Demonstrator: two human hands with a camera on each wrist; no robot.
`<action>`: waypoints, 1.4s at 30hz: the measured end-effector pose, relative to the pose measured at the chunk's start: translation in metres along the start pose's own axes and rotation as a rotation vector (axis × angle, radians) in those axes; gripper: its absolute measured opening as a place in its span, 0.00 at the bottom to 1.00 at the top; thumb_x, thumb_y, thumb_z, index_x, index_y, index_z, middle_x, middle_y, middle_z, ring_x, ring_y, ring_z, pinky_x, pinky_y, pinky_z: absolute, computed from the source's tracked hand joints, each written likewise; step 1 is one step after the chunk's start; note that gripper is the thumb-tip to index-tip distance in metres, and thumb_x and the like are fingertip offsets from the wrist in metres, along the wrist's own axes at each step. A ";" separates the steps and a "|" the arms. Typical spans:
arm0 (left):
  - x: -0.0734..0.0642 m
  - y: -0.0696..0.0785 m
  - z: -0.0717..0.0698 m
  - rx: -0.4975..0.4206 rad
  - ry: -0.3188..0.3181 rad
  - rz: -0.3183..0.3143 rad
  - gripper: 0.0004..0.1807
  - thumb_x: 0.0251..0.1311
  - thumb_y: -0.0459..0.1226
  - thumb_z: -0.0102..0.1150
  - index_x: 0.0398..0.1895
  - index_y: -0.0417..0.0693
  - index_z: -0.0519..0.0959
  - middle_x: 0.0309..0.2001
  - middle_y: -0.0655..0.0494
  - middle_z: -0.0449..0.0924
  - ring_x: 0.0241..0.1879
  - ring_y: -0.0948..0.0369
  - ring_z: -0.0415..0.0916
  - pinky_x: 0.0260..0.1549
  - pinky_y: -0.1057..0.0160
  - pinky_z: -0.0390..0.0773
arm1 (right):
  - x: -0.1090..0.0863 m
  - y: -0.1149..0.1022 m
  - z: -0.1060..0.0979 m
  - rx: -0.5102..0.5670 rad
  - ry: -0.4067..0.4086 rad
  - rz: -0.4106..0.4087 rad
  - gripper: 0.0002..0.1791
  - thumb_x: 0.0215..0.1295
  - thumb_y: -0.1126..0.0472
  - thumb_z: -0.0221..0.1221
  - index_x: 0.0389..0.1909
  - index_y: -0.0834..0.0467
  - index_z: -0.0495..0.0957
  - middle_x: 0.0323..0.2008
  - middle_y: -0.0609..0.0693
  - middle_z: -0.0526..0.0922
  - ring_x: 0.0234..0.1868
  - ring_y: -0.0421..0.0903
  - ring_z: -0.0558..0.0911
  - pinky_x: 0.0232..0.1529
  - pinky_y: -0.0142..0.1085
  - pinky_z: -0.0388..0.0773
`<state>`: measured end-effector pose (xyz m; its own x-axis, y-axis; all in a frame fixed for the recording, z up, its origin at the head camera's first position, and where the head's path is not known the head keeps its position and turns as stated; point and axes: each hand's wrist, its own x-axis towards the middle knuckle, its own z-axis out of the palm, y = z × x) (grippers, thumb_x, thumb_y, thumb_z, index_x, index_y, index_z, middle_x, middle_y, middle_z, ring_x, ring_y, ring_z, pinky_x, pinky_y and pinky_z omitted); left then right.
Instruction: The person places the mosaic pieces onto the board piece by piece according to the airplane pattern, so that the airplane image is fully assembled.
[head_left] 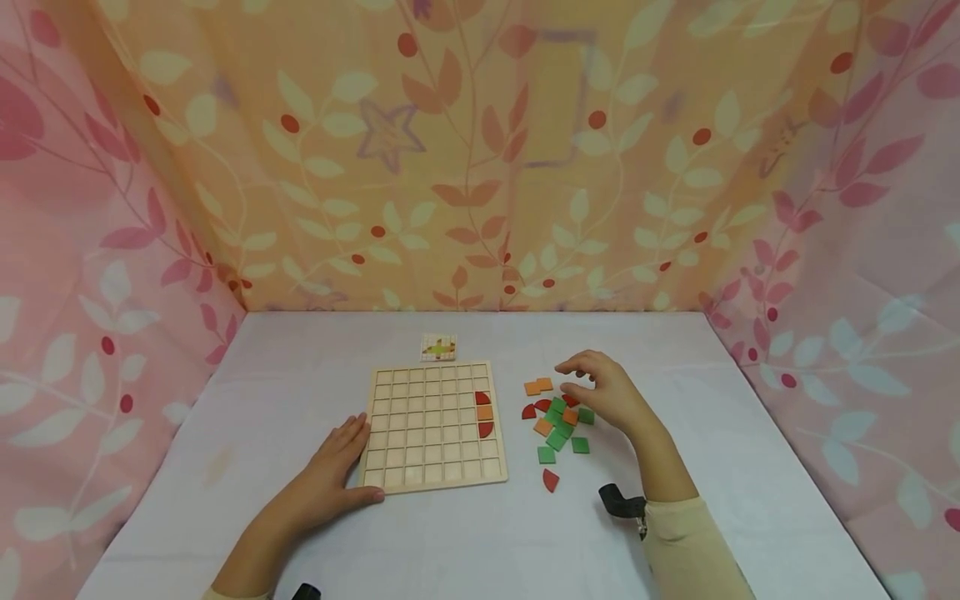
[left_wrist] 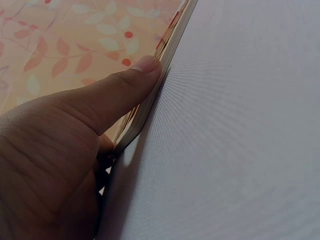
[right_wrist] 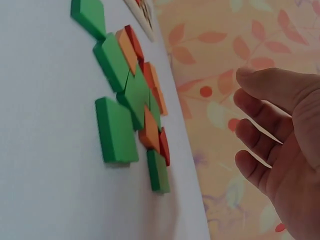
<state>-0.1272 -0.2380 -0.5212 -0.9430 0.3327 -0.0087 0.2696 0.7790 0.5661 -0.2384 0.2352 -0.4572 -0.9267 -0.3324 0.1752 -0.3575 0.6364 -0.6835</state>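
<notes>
A wooden grid board (head_left: 423,427) lies flat on the table. Along its right side sit two red quarter-circle tiles (head_left: 486,430), with an orange square tile (head_left: 484,412) between them. My left hand (head_left: 322,483) rests at the board's near left corner, fingers along the left side and thumb on the front edge. In the left wrist view the thumb (left_wrist: 125,90) lies across the rim. My right hand (head_left: 609,396) hovers over the far right of a loose tile pile, fingers loosely bent and holding nothing. Green square tiles (right_wrist: 116,132) show beside it in the right wrist view.
Right of the board, several green (head_left: 557,440), orange (head_left: 533,387) and red (head_left: 551,480) tiles lie scattered and overlapping. A small card with a coloured pattern (head_left: 438,347) lies behind the board. Patterned cloth walls (head_left: 480,167) enclose the white table (head_left: 450,550).
</notes>
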 end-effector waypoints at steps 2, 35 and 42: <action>0.001 0.001 0.000 0.001 -0.001 0.002 0.64 0.49 0.65 0.72 0.80 0.37 0.55 0.83 0.46 0.47 0.82 0.44 0.40 0.76 0.37 0.47 | -0.001 0.004 -0.001 0.001 -0.018 0.013 0.14 0.66 0.59 0.68 0.52 0.52 0.86 0.50 0.46 0.84 0.51 0.54 0.77 0.54 0.53 0.76; 0.002 -0.005 0.002 0.003 -0.007 -0.004 0.65 0.48 0.67 0.70 0.80 0.37 0.55 0.83 0.46 0.45 0.82 0.43 0.39 0.76 0.34 0.46 | -0.015 0.045 0.009 -0.257 -0.246 -0.104 0.15 0.60 0.64 0.71 0.48 0.55 0.88 0.44 0.44 0.86 0.49 0.48 0.80 0.56 0.51 0.78; 0.000 -0.004 0.003 0.015 -0.005 -0.005 0.65 0.49 0.67 0.70 0.80 0.37 0.54 0.83 0.46 0.46 0.82 0.43 0.40 0.75 0.34 0.48 | -0.017 0.045 0.012 -0.273 -0.229 -0.100 0.14 0.60 0.63 0.71 0.48 0.55 0.88 0.44 0.45 0.86 0.49 0.48 0.80 0.56 0.51 0.78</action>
<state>-0.1282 -0.2400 -0.5257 -0.9433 0.3317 -0.0152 0.2683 0.7882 0.5538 -0.2375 0.2609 -0.4990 -0.8469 -0.5297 0.0469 -0.4909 0.7449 -0.4518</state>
